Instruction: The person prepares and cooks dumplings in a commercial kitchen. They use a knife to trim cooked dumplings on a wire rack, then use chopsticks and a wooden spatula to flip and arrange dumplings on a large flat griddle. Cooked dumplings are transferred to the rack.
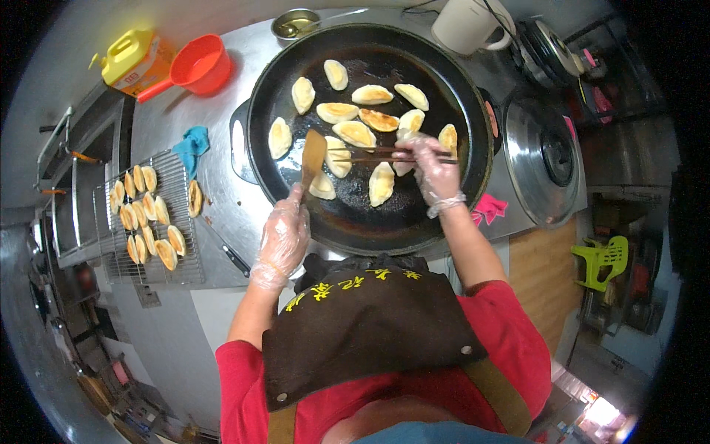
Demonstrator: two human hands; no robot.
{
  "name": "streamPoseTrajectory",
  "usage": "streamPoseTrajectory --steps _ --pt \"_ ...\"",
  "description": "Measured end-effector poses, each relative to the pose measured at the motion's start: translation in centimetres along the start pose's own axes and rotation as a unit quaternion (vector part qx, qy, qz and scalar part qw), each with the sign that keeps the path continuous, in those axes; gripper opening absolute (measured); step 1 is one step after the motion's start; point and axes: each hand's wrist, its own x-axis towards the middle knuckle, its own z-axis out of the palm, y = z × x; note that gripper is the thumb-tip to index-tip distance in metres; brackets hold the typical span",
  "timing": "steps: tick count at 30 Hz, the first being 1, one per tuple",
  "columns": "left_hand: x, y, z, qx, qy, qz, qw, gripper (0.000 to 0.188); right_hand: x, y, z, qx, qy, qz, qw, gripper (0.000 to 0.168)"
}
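My left hand [282, 236], in a clear plastic glove, grips a wooden spatula [313, 155] whose blade is over the left part of a large round black pan [344, 222]. In my right hand [432, 166], also gloved, is a pair of dark chopsticks [366, 155] pointing left, their tips by a pale dumpling [337, 158]. Several half-moon dumplings lie about the pan, some pale, one well browned dumpling [379, 119] near the middle. The spatula partly covers another dumpling [322, 187], and my right hand hides part of one at the right.
Left of the pan, a wire rack [186, 244] bears several browned dumplings, near a knife [237, 261] and a teal cloth [192, 145]. A red ladle [202, 64], yellow jug [127, 61], metal bowl [294, 25] and white kettle [466, 25] stand behind. A lid [521, 150] lies right.
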Motion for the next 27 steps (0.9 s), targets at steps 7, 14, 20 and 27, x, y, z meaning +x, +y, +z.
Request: streamPoseTrajectory --steps 7,14,20,27 --pt "-0.5 0.7 0.2 0.026 -0.055 0.008 0.998 0.047 -1.5 -2.1 -3.2 -0.008 0.04 -0.042 0.998 0.027" --pt "-0.8 -0.5 0.9 0.05 -0.06 -0.004 0.997 0.044 -1.7 2.0 -1.5 0.022 0.031 -0.026 0.999 0.025" --pt "-0.9 -0.3 1.4 0.052 -0.066 -0.018 0.996 0.043 -1.6 2.3 -1.8 0.013 0.012 -0.03 0.999 0.022" --pt "-0.9 0.6 0.8 0.04 -0.072 -0.017 0.996 0.041 -2.6 0.6 -2.7 -0.131 0.006 -0.138 0.982 0.021"
